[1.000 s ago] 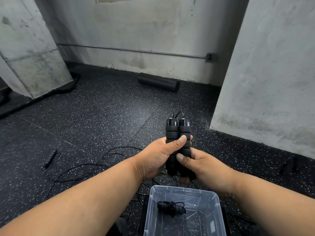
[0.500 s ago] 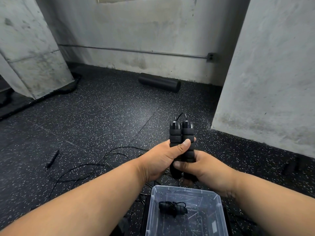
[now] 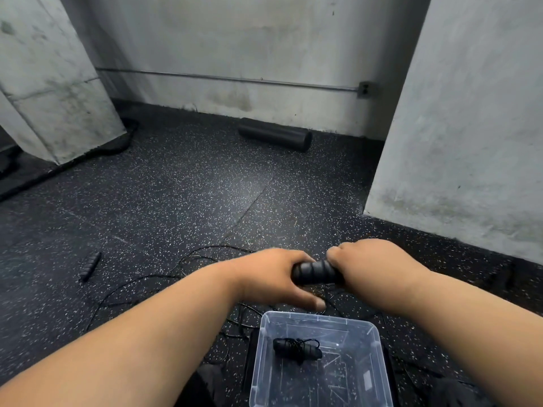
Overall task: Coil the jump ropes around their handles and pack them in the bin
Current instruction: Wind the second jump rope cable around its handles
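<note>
Your left hand (image 3: 273,279) and your right hand (image 3: 373,262) both hold the black handles (image 3: 316,272) of a jump rope. The handles lie sideways, running from one hand to the other. Your left grip is curled round the left end, with the thumb tucked under. Your right grip is curled round the right end, and its fingers are bent over the top.

The thin black rope (image 3: 164,282) from the handles lies loose on the floor (image 3: 191,201). It loops out to the left of your left hand and also runs under both hands.

Just below your hands sits a clear plastic bin (image 3: 379,348). It is close to you, on the floor. Inside it lies one coiled jump rope (image 3: 296,349), already wound round its own handles. It rests near the left side of the bin.

Far to the left of your left hand, a lone black handle (image 3: 91,265) lies on the floor by itself.

Well past your hands, by the back wall (image 3: 249,39), lies a black foam roller (image 3: 274,138). A grey pillar (image 3: 470,127) stands beyond your right hand, and another pillar (image 3: 50,83) stands far off to the left.
</note>
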Available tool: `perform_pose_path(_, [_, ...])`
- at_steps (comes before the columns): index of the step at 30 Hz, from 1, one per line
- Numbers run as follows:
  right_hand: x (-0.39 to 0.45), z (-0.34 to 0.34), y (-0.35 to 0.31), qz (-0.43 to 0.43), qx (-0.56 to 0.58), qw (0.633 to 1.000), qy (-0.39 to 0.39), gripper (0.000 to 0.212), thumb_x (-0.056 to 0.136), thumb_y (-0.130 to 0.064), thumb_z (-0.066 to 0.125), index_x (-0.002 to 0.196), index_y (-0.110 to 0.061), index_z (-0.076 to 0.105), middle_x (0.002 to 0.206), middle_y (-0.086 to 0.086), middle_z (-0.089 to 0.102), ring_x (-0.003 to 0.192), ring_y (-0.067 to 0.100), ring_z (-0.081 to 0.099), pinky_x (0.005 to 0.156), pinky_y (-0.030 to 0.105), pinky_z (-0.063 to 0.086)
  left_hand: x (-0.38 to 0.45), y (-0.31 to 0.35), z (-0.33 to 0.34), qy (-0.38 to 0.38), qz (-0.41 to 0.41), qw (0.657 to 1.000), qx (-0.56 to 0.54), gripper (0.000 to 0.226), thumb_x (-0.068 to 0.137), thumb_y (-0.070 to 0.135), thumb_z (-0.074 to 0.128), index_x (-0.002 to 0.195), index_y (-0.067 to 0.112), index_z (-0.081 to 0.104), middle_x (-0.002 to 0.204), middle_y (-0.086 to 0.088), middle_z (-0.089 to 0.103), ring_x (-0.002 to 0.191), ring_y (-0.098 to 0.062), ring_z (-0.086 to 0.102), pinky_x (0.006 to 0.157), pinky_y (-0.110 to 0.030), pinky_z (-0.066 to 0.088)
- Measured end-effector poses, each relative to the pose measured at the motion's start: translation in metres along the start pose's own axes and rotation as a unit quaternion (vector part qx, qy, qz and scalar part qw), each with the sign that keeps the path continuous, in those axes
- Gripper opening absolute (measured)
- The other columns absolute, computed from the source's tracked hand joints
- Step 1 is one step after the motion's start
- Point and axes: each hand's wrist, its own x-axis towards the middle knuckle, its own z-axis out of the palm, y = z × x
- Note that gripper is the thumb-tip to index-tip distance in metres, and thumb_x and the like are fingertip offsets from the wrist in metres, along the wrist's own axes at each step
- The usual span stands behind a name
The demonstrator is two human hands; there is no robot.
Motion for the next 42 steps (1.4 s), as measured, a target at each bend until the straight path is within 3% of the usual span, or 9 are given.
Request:
perform_pose_path(6, [0.001, -0.009, 0.004, -0.053, -0.024, 0.994, 0.096, 0.019, 0.089, -0.022, 0.057, 0.096, -0.035, 0.044, 0.104, -0.009, 0.060, 0.095, 0.021, 0.064, 0.072, 0.034, 0.046, 0.016, 0.005, 0.017, -0.027, -0.018, 0.992, -0.119, 0.029, 0.084, 0.039, 0.085, 0.089, 0.024, 0.061, 0.071, 0.010, 0.065, 0.062, -0.010, 0.060, 0.062, -0.029, 0.055])
perform_pose_path(11, [0.003, -0.010, 0.015, 0.141, 0.443, 0.873, 0.148, 0.109, 0.077, -0.042, 0.088, 0.157, -0.051, 0.015, 0.139, -0.018, 0.048, 0.112, 0.002, 0.059, 0.093, 0.026, 0.050, 0.008, 0.018, -0.009, 0.104, 0.043, 0.893, -0.435, 0.026, 0.088, 0.031, 0.076, 0.105, 0.016, 0.062, 0.080, 0.003, 0.063, 0.066, -0.012, 0.058, 0.059, -0.029, 0.052])
perform_pose_path(14, [0.007, 0.014, -0.019, 0.031, 0.661, 0.745, -0.083, 0.074, 0.088, -0.028, 0.081, 0.150, -0.039, 0.042, 0.145, -0.007, 0.059, 0.123, 0.003, 0.061, 0.094, 0.015, 0.050, 0.005, 0.034, -0.011, 0.112, 0.070, 0.797, -0.590, 0.027, 0.088, 0.030, 0.076, 0.107, 0.015, 0.064, 0.082, 0.000, 0.062, 0.065, -0.011, 0.058, 0.055, -0.025, 0.052])
perform_pose_path(17, [0.012, 0.033, -0.048, -0.025, 0.715, 0.690, -0.108, 0.039, 0.093, -0.021, 0.071, 0.131, -0.011, 0.066, 0.126, 0.014, 0.071, 0.121, 0.029, 0.065, 0.111, 0.042, 0.049, 0.001, 0.043, -0.011, 0.093, 0.057, 0.779, -0.618, 0.042, 0.085, 0.034, 0.077, 0.117, 0.012, 0.062, 0.080, -0.002, 0.063, 0.064, -0.013, 0.058, 0.051, -0.026, 0.052])
perform_pose_path(19, [0.018, 0.032, -0.045, -0.014, 0.720, 0.689, -0.084, 0.025, 0.097, -0.024, 0.069, 0.119, -0.012, 0.072, 0.095, 0.016, 0.074, 0.091, 0.036, 0.067, 0.099, 0.057, 0.052, -0.004, 0.040, -0.019, 0.088, 0.059, 0.784, -0.612, 0.047, 0.085, 0.036, 0.076, 0.121, 0.010, 0.064, 0.081, -0.004, 0.064, 0.063, -0.015, 0.059, 0.051, -0.027, 0.053])
perform_pose_path(23, [0.029, 0.020, -0.012, 0.013, 0.596, 0.802, -0.039, 0.035, 0.097, -0.039, 0.070, 0.080, -0.011, 0.060, 0.062, -0.006, 0.048, 0.055, 0.011, 0.042, 0.053, 0.030, 0.036, -0.015, 0.026, -0.045, 0.110, 0.066, 0.804, -0.581, 0.047, 0.085, 0.037, 0.079, 0.120, 0.006, 0.070, 0.080, -0.007, 0.064, 0.062, -0.019, 0.058, 0.066, -0.036, 0.061])
perform_pose_path(32, [0.034, 0.008, 0.031, 0.091, 0.402, 0.911, 0.018, 0.021, 0.079, -0.018, 0.075, 0.065, -0.019, 0.060, 0.053, -0.004, 0.060, 0.047, 0.009, 0.048, 0.047, 0.028, 0.041, -0.030, 0.004, -0.037, -0.181, 0.093, 0.911, -0.360, 0.032, 0.083, 0.005, 0.073, 0.111, 0.022, 0.069, 0.085, 0.003, 0.067, 0.080, -0.015, 0.063, 0.076, -0.033, 0.055])
perform_pose_path(35, [0.032, 0.007, 0.038, 0.116, 0.355, 0.927, 0.046, 0.023, 0.077, -0.021, 0.074, 0.067, -0.014, 0.055, 0.053, -0.003, 0.057, 0.049, 0.010, 0.045, 0.051, 0.029, 0.038, -0.022, -0.001, -0.029, -0.088, 0.009, 0.990, -0.107, 0.036, 0.078, 0.013, 0.081, 0.101, 0.034, 0.063, 0.089, 0.001, 0.068, 0.079, -0.022, 0.067, 0.075, -0.042, 0.059])
perform_pose_path(42, [0.027, 0.014, 0.043, 0.132, 0.322, 0.934, 0.081, 0.030, 0.082, -0.040, 0.071, 0.065, -0.023, 0.054, 0.055, -0.014, 0.060, 0.046, 0.006, 0.049, 0.048, 0.027, 0.041, -0.007, -0.001, -0.011, 0.093, -0.079, 0.992, -0.026, 0.042, 0.078, 0.023, 0.073, 0.111, 0.036, 0.051, 0.089, 0.004, 0.071, 0.076, -0.015, 0.071, 0.058, -0.029, 0.052])
